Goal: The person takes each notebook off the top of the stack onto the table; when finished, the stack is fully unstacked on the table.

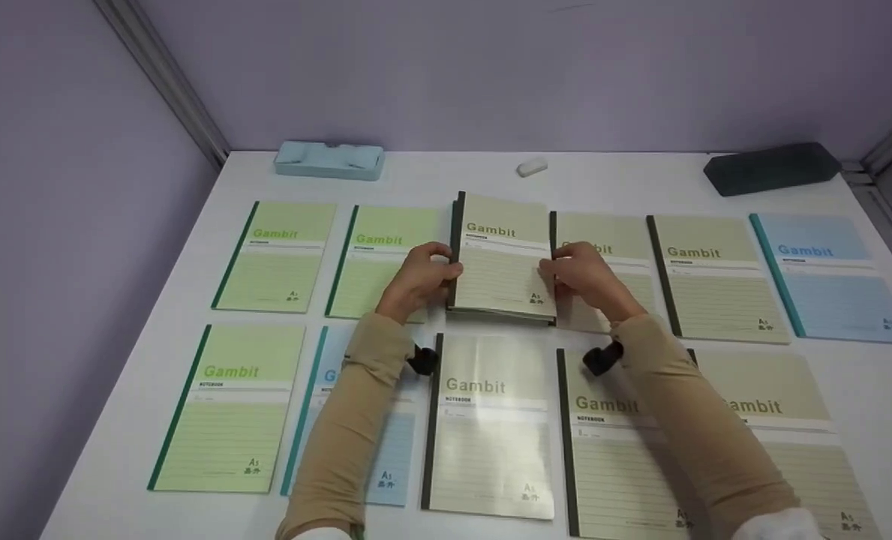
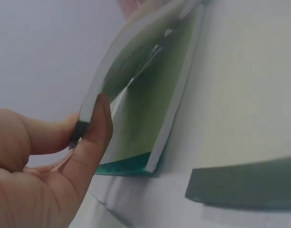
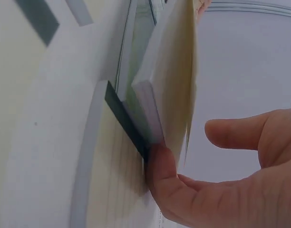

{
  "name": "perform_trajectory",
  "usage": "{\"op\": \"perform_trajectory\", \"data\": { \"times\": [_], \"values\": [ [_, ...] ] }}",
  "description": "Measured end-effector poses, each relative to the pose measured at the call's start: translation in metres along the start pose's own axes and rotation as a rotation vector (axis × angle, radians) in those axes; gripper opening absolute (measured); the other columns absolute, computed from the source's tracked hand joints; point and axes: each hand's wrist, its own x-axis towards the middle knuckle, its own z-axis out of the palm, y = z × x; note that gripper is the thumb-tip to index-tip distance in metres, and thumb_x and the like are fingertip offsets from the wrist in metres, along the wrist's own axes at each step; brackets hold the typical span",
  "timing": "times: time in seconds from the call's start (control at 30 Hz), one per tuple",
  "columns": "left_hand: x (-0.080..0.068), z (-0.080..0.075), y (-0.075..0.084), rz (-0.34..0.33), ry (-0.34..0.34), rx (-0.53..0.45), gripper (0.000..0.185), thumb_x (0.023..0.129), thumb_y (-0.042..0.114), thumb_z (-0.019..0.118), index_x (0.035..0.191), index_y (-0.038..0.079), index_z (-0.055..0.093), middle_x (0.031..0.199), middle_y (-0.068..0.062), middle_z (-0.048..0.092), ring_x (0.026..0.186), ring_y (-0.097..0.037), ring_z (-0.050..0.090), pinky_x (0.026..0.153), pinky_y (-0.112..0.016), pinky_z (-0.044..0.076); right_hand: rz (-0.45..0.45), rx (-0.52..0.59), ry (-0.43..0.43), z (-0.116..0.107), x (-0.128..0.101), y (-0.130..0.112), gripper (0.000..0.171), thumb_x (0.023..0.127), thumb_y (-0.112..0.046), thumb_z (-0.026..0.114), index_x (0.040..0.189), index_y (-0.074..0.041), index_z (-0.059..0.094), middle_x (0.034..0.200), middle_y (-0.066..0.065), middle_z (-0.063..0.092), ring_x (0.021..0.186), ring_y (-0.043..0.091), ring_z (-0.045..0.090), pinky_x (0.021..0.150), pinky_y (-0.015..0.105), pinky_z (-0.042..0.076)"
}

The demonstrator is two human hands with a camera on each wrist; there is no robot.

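Observation:
A beige Gambit notebook with a dark spine tilts over a green-covered notebook in the far row's middle. My left hand pinches its spine between thumb and fingers. At its right edge is my right hand, one bent fingertip against the page edge. In the right wrist view the thumb stands off the cover. Under the right hand lies another beige notebook, partly hidden. A second green notebook lies left of the left hand.
More notebooks lie in two rows: green, green, blue, and several beige. My left forearm covers part of a blue notebook. Along the back are a light-blue case, an eraser-like white block and a dark case.

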Motion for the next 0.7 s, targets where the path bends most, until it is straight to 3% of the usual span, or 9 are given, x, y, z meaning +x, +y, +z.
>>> {"op": "perform_trajectory", "data": {
  "times": [0.17,0.33,0.47,0.53,0.7],
  "values": [
    [-0.002,0.001,-0.002,0.062,0.006,0.165,0.024,0.090,0.007,0.062,0.112,0.002,0.055,0.088,-0.009,0.057,0.066,-0.016,0.052,0.063,-0.032,0.045,0.009,0.100,-0.025,-0.001,0.003,0.004,0.031,0.092,-0.002,0.050,0.119,0.014,0.050,0.091,0.012,0.054,0.071,0.014,0.053,0.063,0.027,0.048],
    [-0.001,0.003,-0.006,0.114,0.059,0.305,0.030,0.087,0.010,0.067,0.114,-0.001,0.061,0.094,-0.014,0.065,0.068,-0.016,0.058,0.063,-0.031,0.050,-0.003,0.160,-0.028,-0.001,0.004,0.006,0.038,0.092,-0.001,0.049,0.126,0.010,0.038,0.103,0.014,0.047,0.079,0.016,0.048,0.067,0.027,0.045],
    [0.001,0.005,-0.008,0.145,0.107,0.400,0.031,0.088,0.011,0.066,0.116,-0.001,0.065,0.102,-0.017,0.068,0.070,-0.018,0.062,0.064,-0.030,0.052,-0.030,0.191,-0.027,-0.003,0.003,0.008,0.040,0.093,-0.003,0.049,0.130,0.007,0.037,0.107,0.015,0.051,0.078,0.015,0.050,0.067,0.027,0.046],
    [0.002,0.005,-0.007,0.195,0.136,0.477,0.026,0.089,0.010,0.064,0.112,-0.001,0.069,0.104,-0.016,0.069,0.076,-0.021,0.064,0.069,-0.032,0.053,-0.052,0.211,-0.030,-0.005,0.002,0.009,0.044,0.093,-0.003,0.049,0.134,0.004,0.036,0.100,0.011,0.053,0.073,0.014,0.048,0.065,0.027,0.043],
    [0.004,0.005,-0.008,0.299,0.180,0.607,0.021,0.087,0.002,0.061,0.102,-0.001,0.073,0.102,-0.016,0.069,0.083,-0.023,0.059,0.080,-0.036,0.050,-0.102,0.240,-0.042,-0.012,-0.001,0.013,0.051,0.093,0.000,0.048,0.141,0.002,0.033,0.109,0.016,0.058,0.077,0.014,0.056,0.067,0.028,0.047]
  ]
}}
